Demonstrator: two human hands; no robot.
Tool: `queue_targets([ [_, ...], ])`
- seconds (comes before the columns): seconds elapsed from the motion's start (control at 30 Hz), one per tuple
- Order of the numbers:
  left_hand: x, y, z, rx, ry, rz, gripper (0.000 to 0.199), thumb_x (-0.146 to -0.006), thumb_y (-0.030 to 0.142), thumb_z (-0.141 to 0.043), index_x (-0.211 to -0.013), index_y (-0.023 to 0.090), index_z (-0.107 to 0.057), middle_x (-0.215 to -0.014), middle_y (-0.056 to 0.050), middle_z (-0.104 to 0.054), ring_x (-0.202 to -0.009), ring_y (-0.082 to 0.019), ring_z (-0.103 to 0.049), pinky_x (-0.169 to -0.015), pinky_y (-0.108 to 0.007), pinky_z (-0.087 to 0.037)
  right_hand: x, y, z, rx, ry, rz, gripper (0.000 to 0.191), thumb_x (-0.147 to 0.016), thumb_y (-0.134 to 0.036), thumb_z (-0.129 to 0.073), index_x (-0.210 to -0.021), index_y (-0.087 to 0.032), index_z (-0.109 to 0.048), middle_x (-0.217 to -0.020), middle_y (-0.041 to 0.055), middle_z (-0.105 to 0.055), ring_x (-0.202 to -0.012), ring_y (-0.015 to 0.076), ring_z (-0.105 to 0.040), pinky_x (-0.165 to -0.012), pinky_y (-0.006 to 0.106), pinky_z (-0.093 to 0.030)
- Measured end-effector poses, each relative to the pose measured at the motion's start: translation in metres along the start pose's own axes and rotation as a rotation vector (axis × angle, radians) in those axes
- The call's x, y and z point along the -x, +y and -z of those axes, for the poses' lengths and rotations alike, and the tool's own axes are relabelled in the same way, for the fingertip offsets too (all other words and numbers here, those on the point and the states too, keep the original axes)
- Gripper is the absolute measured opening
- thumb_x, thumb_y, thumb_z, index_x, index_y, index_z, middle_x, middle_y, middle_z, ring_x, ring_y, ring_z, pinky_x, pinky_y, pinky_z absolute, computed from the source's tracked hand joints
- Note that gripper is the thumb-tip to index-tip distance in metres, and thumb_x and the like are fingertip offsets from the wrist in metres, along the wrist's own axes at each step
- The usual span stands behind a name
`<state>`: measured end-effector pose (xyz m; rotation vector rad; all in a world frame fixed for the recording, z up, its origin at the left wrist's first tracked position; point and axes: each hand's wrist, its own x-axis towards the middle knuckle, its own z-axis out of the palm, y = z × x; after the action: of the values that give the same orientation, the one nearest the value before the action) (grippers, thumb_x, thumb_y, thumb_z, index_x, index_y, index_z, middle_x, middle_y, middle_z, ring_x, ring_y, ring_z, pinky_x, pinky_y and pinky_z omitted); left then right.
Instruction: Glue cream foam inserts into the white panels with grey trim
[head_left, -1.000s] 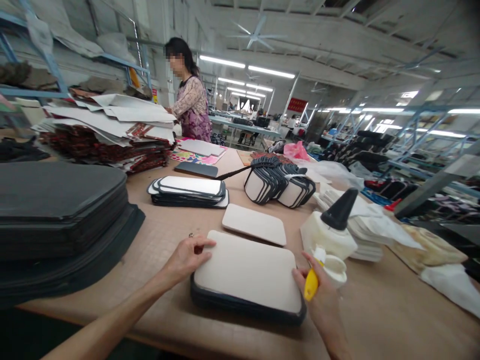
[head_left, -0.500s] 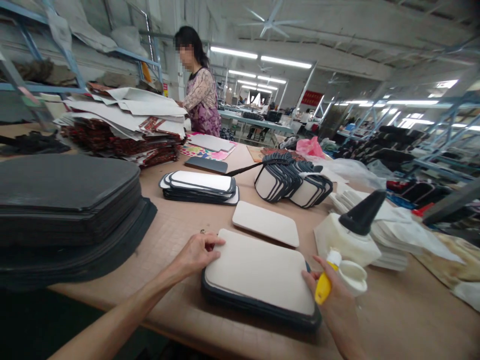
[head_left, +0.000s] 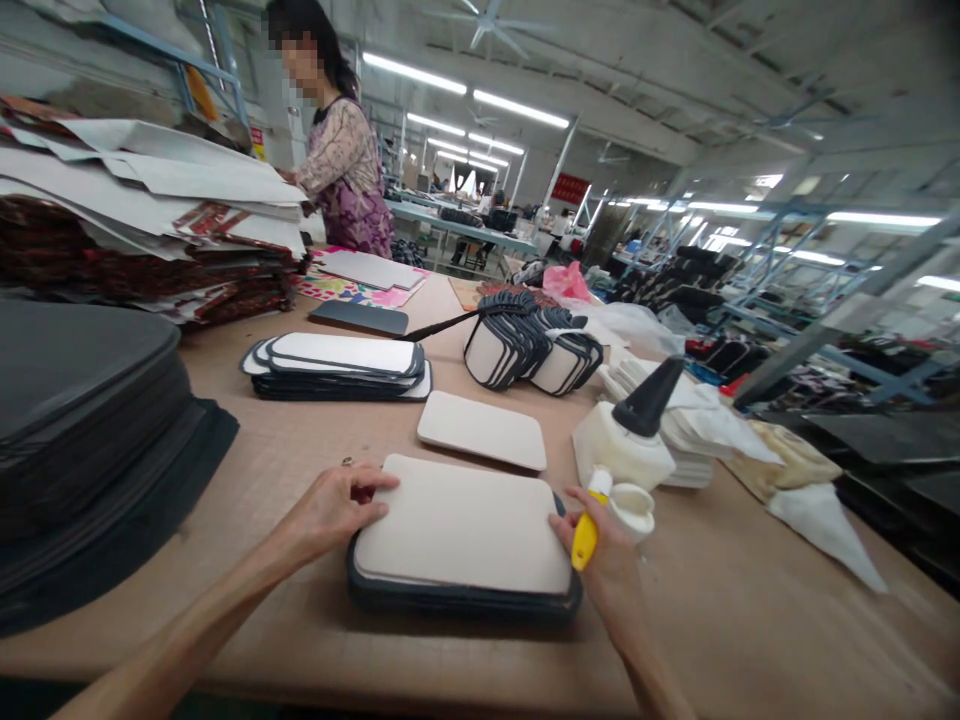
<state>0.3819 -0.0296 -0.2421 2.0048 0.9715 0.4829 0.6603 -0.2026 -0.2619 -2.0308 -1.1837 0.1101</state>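
The left hand [head_left: 341, 505] rests thumb and fingertips against the left edge of a pale panel [head_left: 465, 530], the gap between them narrow; whether they pinch it cannot be told. The right hand [head_left: 611, 560] grips a yellow-handled brush [head_left: 586, 540], its fingertips meeting the panel's right edge. The panel lies, slightly offset, on a dark stack [head_left: 457, 603] at the lower centre of the frame. Just above it lies a smaller pale panel [head_left: 484, 430]; right of centre, a white bottle [head_left: 619, 450] with a black cone top stands beside a small cup [head_left: 641, 525]. White-faced pads [head_left: 341, 352] sit left of centre, black sheets [head_left: 75, 370] at the left edge, and a co-worker [head_left: 349, 170] stands at the upper left.
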Motion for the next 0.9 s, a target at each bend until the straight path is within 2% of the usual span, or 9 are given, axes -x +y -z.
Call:
queue_targets([
  [0.37,0.003,0.004,0.0,-0.089,-0.01,-0.047,0.032,-0.066,0.025,-0.054,-0.092,0.019,-0.07,-0.083,-0.002,-0.063,-0.07,-0.016,-0.055,-0.069,-0.026,-0.045,0.006,-0.008,-0.001,0.018,0.007,0.019,0.034,-0.082,-0.04,-0.045,-0.106,-0.018,-0.055,-0.067,0.0002,-0.06,-0.059,0.0161,-0.058,-0.056,0.025,-0.044],
  [0.53,0.005,0.0,0.0,-0.182,-0.046,-0.073,0.029,-0.069,0.02,-0.053,-0.094,0.02,-0.068,-0.078,-0.002,-0.059,-0.071,-0.016,-0.055,-0.071,-0.027,-0.044,0.009,0.004,-0.011,0.153,0.037,0.076,0.037,-0.084,-0.042,-0.041,-0.108,-0.017,-0.055,-0.071,0.0037,-0.064,-0.062,0.0197,-0.062,-0.056,0.028,-0.045],
  [0.6,0.009,0.004,0.002,-0.258,-0.014,-0.088,0.028,-0.068,0.018,-0.057,-0.094,0.018,-0.066,-0.09,-0.005,-0.058,-0.082,-0.02,-0.055,-0.078,-0.031,-0.044,0.01,0.012,-0.014,0.231,0.052,0.109,0.039,-0.085,-0.043,-0.039,-0.108,-0.016,-0.055,-0.074,0.0053,-0.064,-0.061,0.0205,-0.062,-0.054,0.029,-0.045],
  [0.63,0.012,0.007,0.003,-0.305,0.022,-0.112,0.031,-0.066,0.015,-0.059,-0.097,0.018,-0.065,-0.102,-0.008,-0.057,-0.093,-0.023,-0.053,-0.085,-0.034,-0.042,0.01,0.014,-0.015,0.291,0.065,0.126,0.04,-0.085,-0.042,-0.038,-0.109,-0.016,-0.055,-0.076,0.0065,-0.065,-0.06,0.0209,-0.062,-0.052,0.029,-0.045],
  [0.7,0.018,0.016,0.004,-0.402,0.054,-0.223,0.044,-0.062,0.007,-0.058,-0.104,0.019,-0.06,-0.127,-0.01,-0.044,-0.116,-0.029,-0.038,-0.098,-0.04,-0.033,0.01,0.014,-0.015,0.461,0.105,0.188,0.039,-0.086,-0.039,-0.035,-0.108,-0.015,-0.057,-0.075,0.0084,-0.064,-0.058,0.0227,-0.061,-0.05,0.032,-0.044],
  [0.73,0.021,0.021,0.005,-0.437,0.013,-0.303,0.049,-0.061,0.002,-0.055,-0.106,0.02,-0.058,-0.132,-0.008,-0.041,-0.121,-0.028,-0.032,-0.101,-0.04,-0.03,0.01,0.011,-0.016,0.551,0.131,0.239,0.037,-0.087,-0.036,-0.035,-0.107,-0.015,-0.058,-0.072,0.0087,-0.063,-0.058,0.0241,-0.06,-0.051,0.034,-0.044],
  [0.8,0.026,0.03,0.004,-0.467,-0.159,-0.436,0.053,-0.059,-0.005,-0.048,-0.104,0.021,-0.056,-0.128,-0.005,-0.045,-0.12,-0.024,-0.035,-0.099,-0.034,-0.032,0.009,-0.001,-0.025,0.631,0.181,0.387,0.034,-0.086,-0.029,-0.035,-0.103,-0.017,-0.062,-0.065,0.0087,-0.061,-0.063,0.027,-0.061,-0.058,0.04,-0.045],
  [0.87,0.03,0.036,0.003,-0.476,-0.308,-0.494,0.051,-0.057,-0.005,-0.047,-0.101,0.02,-0.054,-0.117,-0.005,-0.053,-0.111,-0.021,-0.043,-0.094,-0.027,-0.037,0.009,-0.017,-0.043,0.488,0.194,0.556,0.031,-0.087,-0.026,-0.035,-0.095,-0.02,-0.065,-0.072,0.0103,-0.064,-0.076,0.0275,-0.062,-0.069,0.043,-0.046],
  [0.9,0.032,0.037,0.003,-0.49,-0.326,-0.501,0.05,-0.058,-0.004,-0.049,-0.102,0.02,-0.053,-0.115,-0.005,-0.054,-0.11,-0.021,-0.044,-0.095,-0.027,-0.037,0.009,-0.025,-0.055,0.349,0.182,0.6,0.032,-0.088,-0.028,-0.034,-0.091,-0.022,-0.065,-0.079,0.0103,-0.066,-0.08,0.0261,-0.062,-0.072,0.042,-0.046],
])
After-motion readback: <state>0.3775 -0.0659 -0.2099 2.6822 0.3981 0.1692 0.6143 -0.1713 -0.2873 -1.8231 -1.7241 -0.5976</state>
